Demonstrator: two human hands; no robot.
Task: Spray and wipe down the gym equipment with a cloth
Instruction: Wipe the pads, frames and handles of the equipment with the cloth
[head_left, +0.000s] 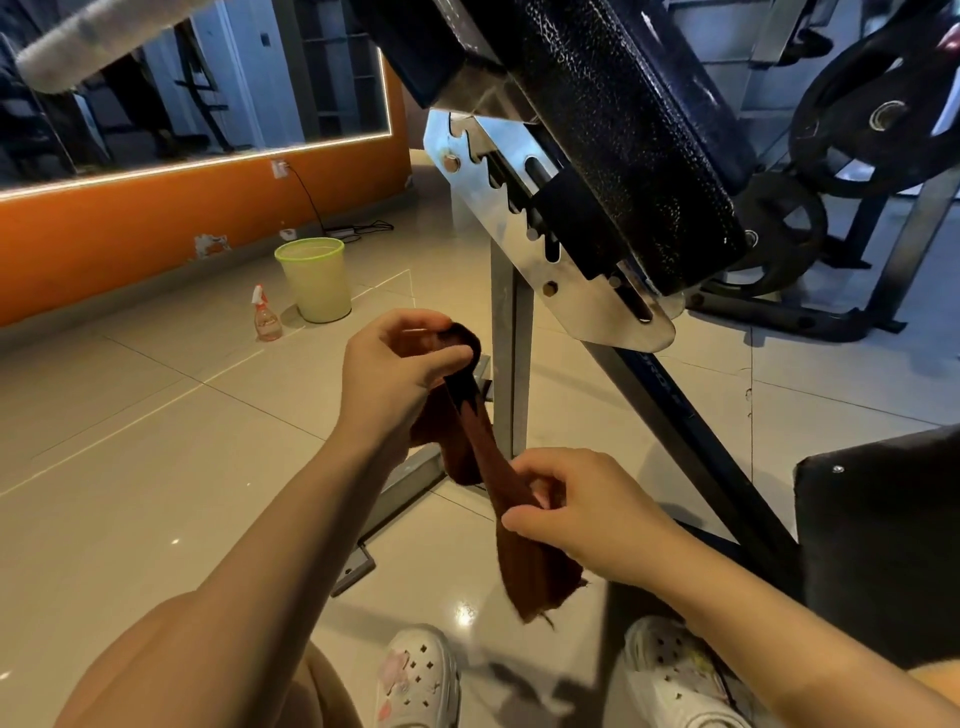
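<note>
- The spray bottle (267, 315) stands on the tiled floor (156, 441) far to the left of the bench upright (511, 358), just beside a pale bin with a green rim (314, 278), well apart from both my hands.
- Behind them, left of the upright, an orange wall (156, 228) carries a lit mirror (208, 88).
- My left hand (395, 374) sits just left of the upright, its grip clamped on the top end of the brown cloth (493, 467), fingers and thumb curled round the bunched fabric.
- The cloth runs as one long strip down and to the right from that grip, crossing in front of the upright's foot.
- My right hand (576, 512) is lower and right of the upright, its grip pinching the strip partway along; the loose tail hangs below it.
- The black padded backrest (639, 156) and its notched steel bracket (540, 234) slope up and to the right above the cloth; my left hand looks the nearer to the bracket, so I judge it the one to wipe.
- Weight plates (878, 114) hang far right of the upright, and a dark seat pad (883, 545) sits at lower right.
</note>
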